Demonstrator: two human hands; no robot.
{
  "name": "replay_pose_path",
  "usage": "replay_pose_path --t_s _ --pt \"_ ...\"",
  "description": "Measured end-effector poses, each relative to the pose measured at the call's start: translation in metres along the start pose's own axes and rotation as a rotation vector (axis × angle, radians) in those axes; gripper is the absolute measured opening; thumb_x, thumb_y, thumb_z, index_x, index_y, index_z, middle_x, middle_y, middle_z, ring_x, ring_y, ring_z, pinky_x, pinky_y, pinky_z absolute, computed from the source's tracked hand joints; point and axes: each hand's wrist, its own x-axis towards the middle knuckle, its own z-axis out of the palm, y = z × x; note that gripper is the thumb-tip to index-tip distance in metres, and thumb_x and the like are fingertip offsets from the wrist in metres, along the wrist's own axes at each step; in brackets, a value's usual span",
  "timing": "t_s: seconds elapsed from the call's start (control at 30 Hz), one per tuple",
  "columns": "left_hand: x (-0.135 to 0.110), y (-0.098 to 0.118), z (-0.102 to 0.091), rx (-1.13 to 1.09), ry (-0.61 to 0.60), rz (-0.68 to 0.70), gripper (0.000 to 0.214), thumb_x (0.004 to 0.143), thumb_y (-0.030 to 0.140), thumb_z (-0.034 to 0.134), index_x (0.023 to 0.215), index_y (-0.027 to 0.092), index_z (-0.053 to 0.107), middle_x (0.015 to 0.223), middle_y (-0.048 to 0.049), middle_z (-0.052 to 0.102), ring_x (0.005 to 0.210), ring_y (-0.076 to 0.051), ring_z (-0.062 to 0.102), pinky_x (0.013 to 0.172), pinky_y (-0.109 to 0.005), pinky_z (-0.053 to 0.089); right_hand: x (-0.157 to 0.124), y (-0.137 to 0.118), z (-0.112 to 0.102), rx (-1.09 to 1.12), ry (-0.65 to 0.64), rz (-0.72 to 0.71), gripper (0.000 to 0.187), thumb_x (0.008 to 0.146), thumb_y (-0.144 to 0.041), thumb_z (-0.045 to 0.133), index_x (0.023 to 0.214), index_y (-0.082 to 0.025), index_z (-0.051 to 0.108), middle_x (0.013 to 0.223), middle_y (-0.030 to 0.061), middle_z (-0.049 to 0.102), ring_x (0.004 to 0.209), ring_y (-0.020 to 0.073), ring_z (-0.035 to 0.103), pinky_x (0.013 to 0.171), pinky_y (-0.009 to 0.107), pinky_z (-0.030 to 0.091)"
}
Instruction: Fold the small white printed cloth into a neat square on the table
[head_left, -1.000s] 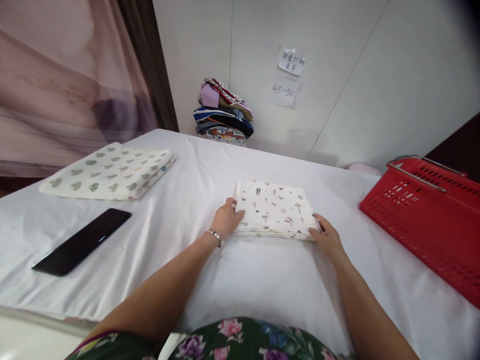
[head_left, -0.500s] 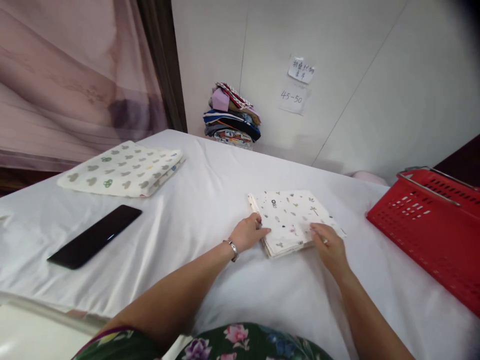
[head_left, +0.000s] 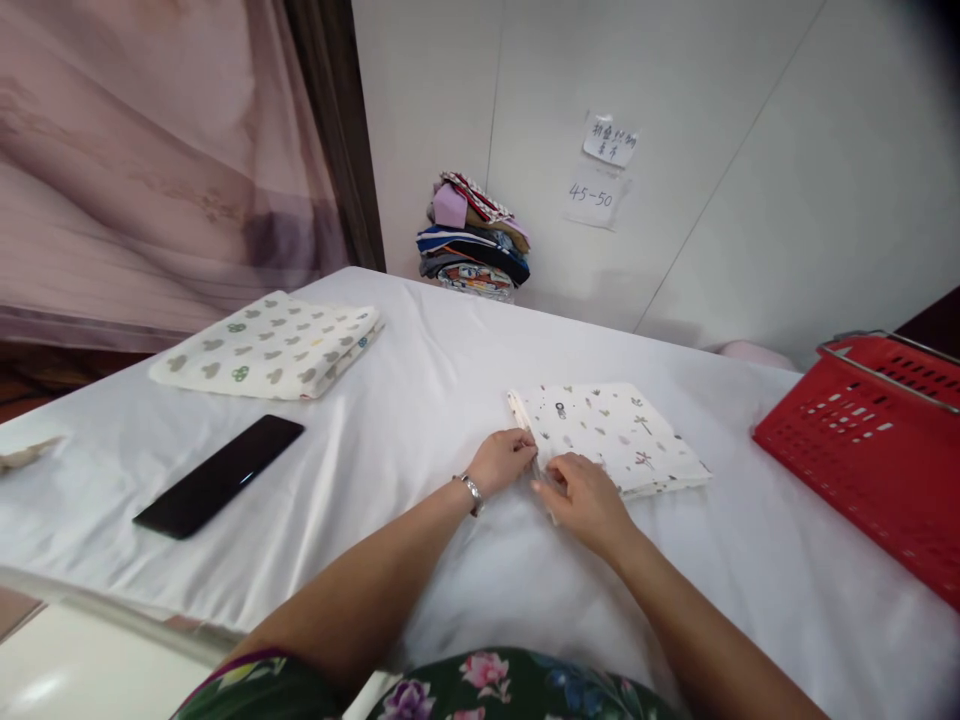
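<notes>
A folded white cloth point(head_left: 607, 425) with small plant prints lies flat on the white-covered table. My left hand point(head_left: 504, 460), with a silver bracelet at the wrist, pinches the cloth's left edge. Close beside it, my right hand point(head_left: 589, 495) is at the near left corner of the same cloth, thumb and fingers closed on its edge. The layers at that corner are partly hidden under my right fingers.
To the left lie a second folded cloth point(head_left: 270, 345) with grey tree-like prints and a black phone-like slab point(head_left: 221, 475). A red basket point(head_left: 862, 470) stands at the right. Behind the table's far edge is a stack of folded fabrics point(head_left: 474, 240) against the wall.
My right hand has moved left across the cloth, from its right part to the near left corner. My left hand stays at the left edge, its fingers now drawn into a pinch.
</notes>
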Motion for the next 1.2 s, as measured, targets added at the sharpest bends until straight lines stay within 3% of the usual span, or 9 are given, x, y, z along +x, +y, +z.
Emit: replay_pose_path --t_s 0.2,0.37,0.5,0.73,0.97,1.2 --pt "0.003 -0.002 -0.001 0.034 0.078 -0.042 0.015 0.072 0.034 0.054 0.072 0.019 0.059 0.064 0.0021 0.061 0.058 -0.012 0.055 0.056 -0.022 0.042 -0.001 0.002 0.013 -0.063 0.03 0.045 0.011 0.077 -0.03 0.05 0.071 -0.022 0.046 0.067 0.0006 0.053 0.063 0.0167 0.048 0.053 0.025 0.029" --pt "0.003 -0.002 -0.001 0.087 0.136 -0.078 0.019 0.074 0.038 0.054 0.072 0.019 0.059 0.067 0.0013 0.063 0.059 -0.012 0.057 0.056 -0.022 0.042 -0.003 0.008 0.011 0.046 0.036 0.114 0.015 0.081 -0.028 0.042 0.071 -0.021 0.051 0.065 -0.0004 0.055 0.062 0.0147 0.049 0.055 0.024 0.031" --pt "0.002 0.002 0.0 0.079 0.089 -0.127 0.024 0.075 0.041 0.052 0.07 0.018 0.057 0.064 0.0011 0.063 0.051 -0.011 0.057 0.053 -0.022 0.042 -0.003 0.014 0.009 0.197 0.017 0.183 0.019 0.082 -0.03 0.041 0.073 -0.021 0.055 0.067 -0.0008 0.059 0.062 0.0142 0.05 0.056 0.023 0.033" --pt "0.003 0.001 -0.001 0.031 -0.022 -0.144 0.023 0.073 0.04 0.052 0.069 0.017 0.056 0.064 0.001 0.063 0.048 -0.01 0.056 0.047 -0.02 0.041 -0.003 0.018 0.006 0.297 0.012 0.18 0.022 0.083 -0.032 0.041 0.073 -0.021 0.057 0.068 -0.001 0.06 0.063 0.0138 0.051 0.056 0.023 0.034" --pt "0.004 -0.002 -0.002 0.062 -0.044 -0.118 0.024 0.072 0.039 0.051 0.064 0.017 0.056 0.06 0.0011 0.063 0.047 -0.01 0.056 0.05 -0.021 0.041 -0.006 0.016 0.009 0.31 0.072 0.15 0.02 0.083 -0.03 0.042 0.075 -0.021 0.058 0.072 0.0002 0.061 0.066 0.0145 0.052 0.061 0.024 0.036" --pt "0.004 -0.001 -0.003 0.103 -0.054 -0.114 0.024 0.073 0.037 0.047 0.06 0.018 0.054 0.058 0.0018 0.062 0.047 -0.01 0.055 0.052 -0.021 0.041 -0.006 0.015 0.01 0.375 0.102 0.158 0.023 0.082 -0.032 0.041 0.071 -0.02 0.058 0.063 -0.0009 0.056 0.06 0.013 0.048 0.058 0.023 0.035"
